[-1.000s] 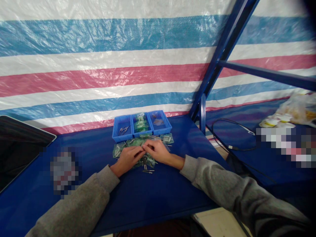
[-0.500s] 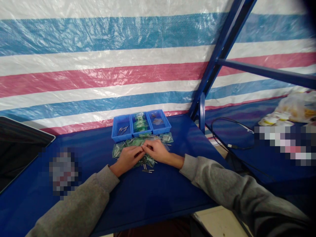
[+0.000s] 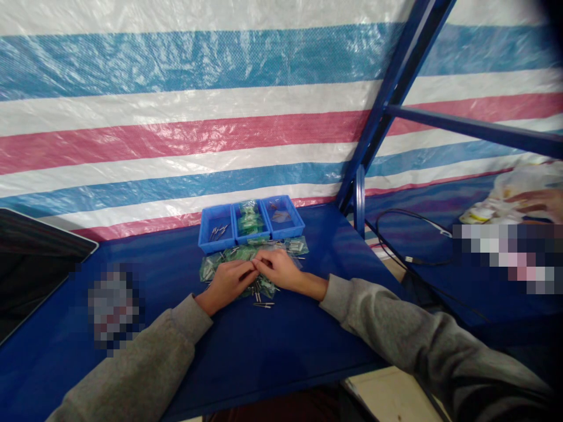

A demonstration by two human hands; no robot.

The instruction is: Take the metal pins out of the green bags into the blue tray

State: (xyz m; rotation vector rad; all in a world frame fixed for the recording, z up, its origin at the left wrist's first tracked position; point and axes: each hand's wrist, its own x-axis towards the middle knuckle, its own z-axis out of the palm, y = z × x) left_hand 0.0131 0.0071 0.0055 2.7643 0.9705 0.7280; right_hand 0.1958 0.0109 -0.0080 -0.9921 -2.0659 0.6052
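Observation:
My left hand (image 3: 231,282) and my right hand (image 3: 278,268) meet at the fingertips over a pile of green plastic packets (image 3: 240,254). Both hands are closed in a pinch. What sits between the fingers is hidden. Thin metal pins (image 3: 257,289) lie among the packets, and a few loose ones (image 3: 264,305) rest on the table just below the hands. Behind the pile stand three blue bins side by side. The left bin (image 3: 217,241) has several metal pins, the middle bin (image 3: 253,237) green packets, the right bin (image 3: 285,226) small clear bags.
A dark screen (image 3: 35,264) stands at the left of the blue table (image 3: 281,346). Blue metal posts (image 3: 373,135) rise at the right. Beyond them are a black cable (image 3: 387,234) and a plastic bag (image 3: 505,187), with another person's hand (image 3: 541,202) at it.
Another person's hand has come in at the right edge, onto the plastic bag. My own hands look the same, still pressed together over the pile.

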